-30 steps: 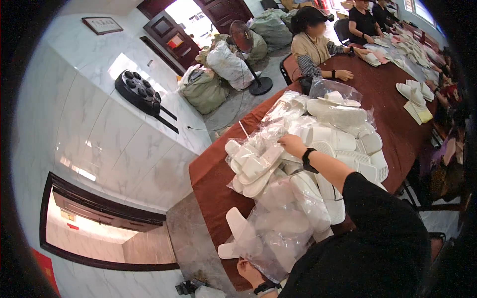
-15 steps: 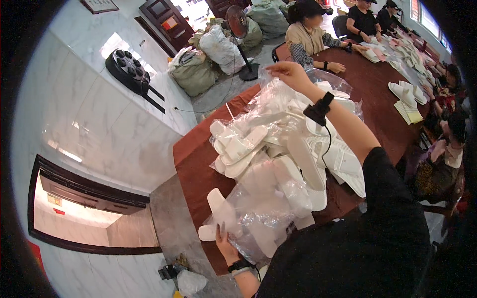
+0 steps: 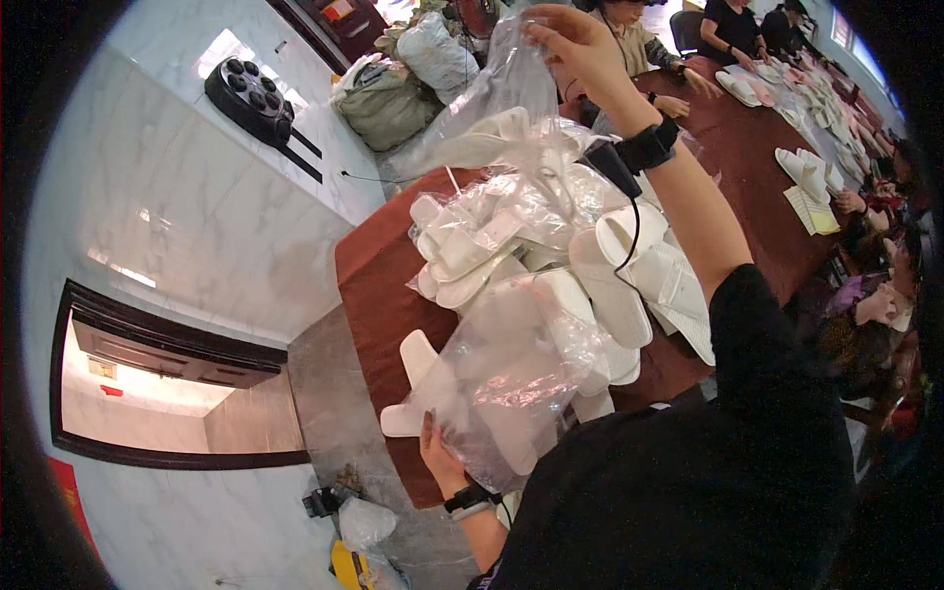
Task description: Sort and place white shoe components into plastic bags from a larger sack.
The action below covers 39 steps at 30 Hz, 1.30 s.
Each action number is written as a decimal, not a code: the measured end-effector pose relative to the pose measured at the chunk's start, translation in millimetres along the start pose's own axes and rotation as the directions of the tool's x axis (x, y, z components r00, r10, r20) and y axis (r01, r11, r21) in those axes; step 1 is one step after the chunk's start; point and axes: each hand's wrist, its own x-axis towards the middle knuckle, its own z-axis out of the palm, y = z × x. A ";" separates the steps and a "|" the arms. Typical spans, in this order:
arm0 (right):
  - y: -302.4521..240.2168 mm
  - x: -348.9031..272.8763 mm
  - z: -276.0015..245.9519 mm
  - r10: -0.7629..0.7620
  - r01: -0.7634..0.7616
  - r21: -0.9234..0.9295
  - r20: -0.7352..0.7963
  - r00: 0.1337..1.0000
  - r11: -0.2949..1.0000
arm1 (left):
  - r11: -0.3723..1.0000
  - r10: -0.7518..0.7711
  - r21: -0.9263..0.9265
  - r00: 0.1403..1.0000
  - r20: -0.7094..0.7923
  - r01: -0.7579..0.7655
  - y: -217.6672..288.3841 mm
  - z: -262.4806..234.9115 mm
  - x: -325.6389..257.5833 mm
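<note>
My right hand [image 3: 575, 49] is raised over the far side of the pile, its fingers pinching the edge of a clear plastic bag [image 3: 526, 84]. That bag hangs down, stretched, over several white slippers [image 3: 472, 241] on the brown table. At the near left, my left hand [image 3: 442, 460] grips the side of another clear plastic bag [image 3: 501, 359], its fingers partly veiled by the film. White pieces show through this bag, and white slipper ends [image 3: 418, 359] stick out beside the hand. Each of my wrists wears a black strapped device.
The brown-covered table [image 3: 379, 285] curves away to the right, with a white slipper pair [image 3: 806, 175] and yellowish papers [image 3: 812, 209] on it. Co-workers sit around it by more slippers. Stuffed sacks [image 3: 388, 108] and a marble-patterned wall [image 3: 197, 187] stand to the left.
My right hand has risen and pulled the far bag's edge upward, stretching the film. My left hand stays at the near bag; the view has shifted slightly.
</note>
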 end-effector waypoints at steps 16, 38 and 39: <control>58.1 -175.5 -118.2 0.259 -0.206 -0.492 0.040 0.965 0.846 | 0.996 0.083 0.008 0.993 0.079 -0.084 14.2 8.6 -10.6; -8.6 -215.6 -38.9 0.015 0.636 -0.576 0.748 0.664 0.514 | 0.996 0.088 -0.006 0.982 0.169 -0.088 1.3 11.0 7.2; 1.7 -212.7 -36.4 0.132 0.668 -0.594 0.783 0.608 0.448 | 0.995 0.097 -0.007 0.979 0.179 -0.098 0.0 9.2 8.2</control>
